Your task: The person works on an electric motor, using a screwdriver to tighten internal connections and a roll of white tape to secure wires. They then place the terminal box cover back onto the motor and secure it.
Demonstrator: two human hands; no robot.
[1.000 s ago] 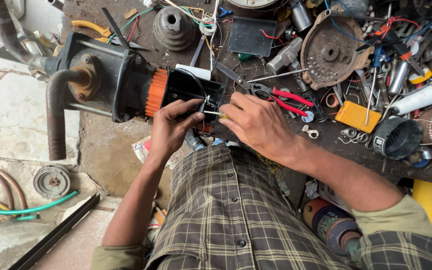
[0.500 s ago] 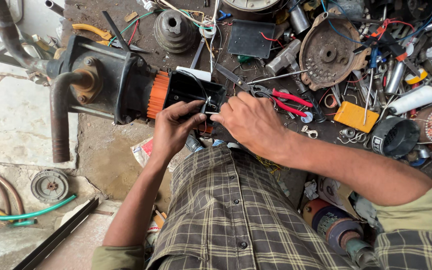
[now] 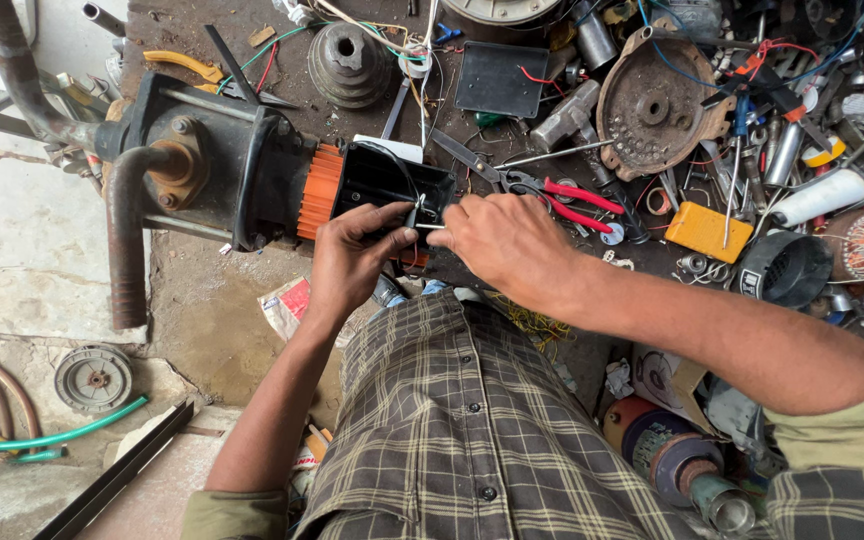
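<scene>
Plainly, largest first:
Pump motor (image 3: 222, 165): lies left of both hands on the cluttered bench; its black terminal box (image 3: 392, 190) sits open just above the fingers.
Right hand (image 3: 507, 240): pinched on a thin pale wire end (image 3: 430, 226), apparently; the view is too small to be sure.
Left hand (image 3: 352, 260): closed around the box's near edge, touching the right.
Risk: a slipped wire could spring back into the box; a knuckle could catch the box's hard rim.
Room: red-handled pliers (image 3: 577, 200) crowd the right; bare concrete lies left.

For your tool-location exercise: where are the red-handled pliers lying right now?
In the head view, the red-handled pliers lie on the cluttered workbench just above the right hand, between the black terminal box and the yellow block.
</scene>
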